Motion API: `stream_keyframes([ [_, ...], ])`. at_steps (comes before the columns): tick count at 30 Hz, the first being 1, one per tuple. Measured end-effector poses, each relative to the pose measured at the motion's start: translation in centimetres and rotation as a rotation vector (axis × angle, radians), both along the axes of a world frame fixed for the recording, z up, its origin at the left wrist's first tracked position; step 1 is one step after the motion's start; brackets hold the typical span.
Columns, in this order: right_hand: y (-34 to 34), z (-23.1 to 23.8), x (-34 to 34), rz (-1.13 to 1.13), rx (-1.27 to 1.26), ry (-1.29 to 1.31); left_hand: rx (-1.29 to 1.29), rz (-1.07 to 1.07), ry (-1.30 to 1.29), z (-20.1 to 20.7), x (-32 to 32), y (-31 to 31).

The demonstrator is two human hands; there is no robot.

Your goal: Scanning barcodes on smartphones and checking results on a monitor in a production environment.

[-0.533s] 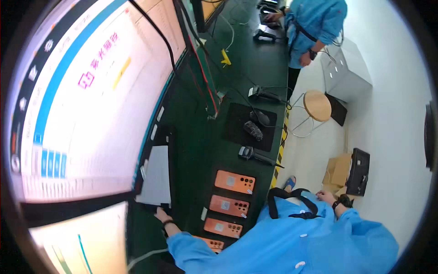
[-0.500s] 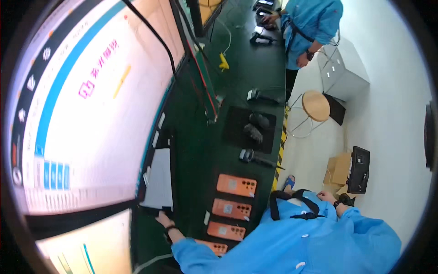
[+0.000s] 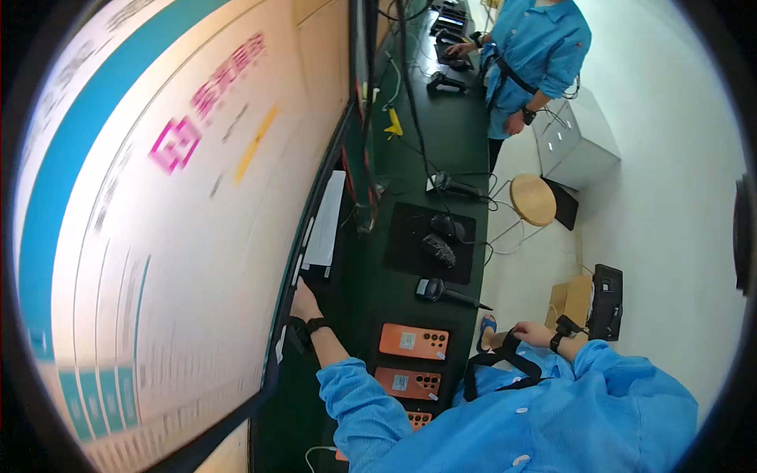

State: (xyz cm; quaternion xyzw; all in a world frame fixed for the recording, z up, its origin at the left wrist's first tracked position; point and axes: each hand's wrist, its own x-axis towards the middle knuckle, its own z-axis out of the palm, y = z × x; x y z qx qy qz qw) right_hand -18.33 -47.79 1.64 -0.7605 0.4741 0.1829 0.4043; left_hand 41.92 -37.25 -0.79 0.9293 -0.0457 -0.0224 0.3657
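My left hand [image 3: 306,301] reaches to the lower side edge of the large monitor [image 3: 236,229], next to a white paper-like sheet [image 3: 325,225]. Its fingertips are hidden by the monitor's frame, so whether they grip anything does not show. At my waist, my right hand [image 3: 534,333] is closed on a black strap [image 3: 511,347] worn over my blue smock. Between my left arm and body, several orange phones lie in a row face down, the farthest phone [image 3: 413,341] fully visible. My left sleeve partly covers the nearer ones.
Beyond the phones lie a barcode scanner [image 3: 445,292] and a black mat [image 3: 400,251] with two dark mouse-like objects. Cables cross the green table. Another person [image 3: 536,55] stands at the far end. A round stool [image 3: 533,199] and a cardboard box [image 3: 569,301] stand to the right.
The view has shifted, and the monitor fills more of it. My left hand has moved forward to the monitor's edge. My right hand has moved from my lap to the strap.
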Motion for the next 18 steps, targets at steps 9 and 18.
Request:
stream_keyframes([
  [9, 1.3, 1.1, -1.0, -0.148, 0.063, 0.079, 0.388, -0.245, -0.285, 3.5, -2.4, -10.1],
  [18, 3.0, -3.0, -6.1, -0.164, 0.016, 0.157, 0.383, -0.591, -0.618, 1.2, 2.5, -11.5],
])
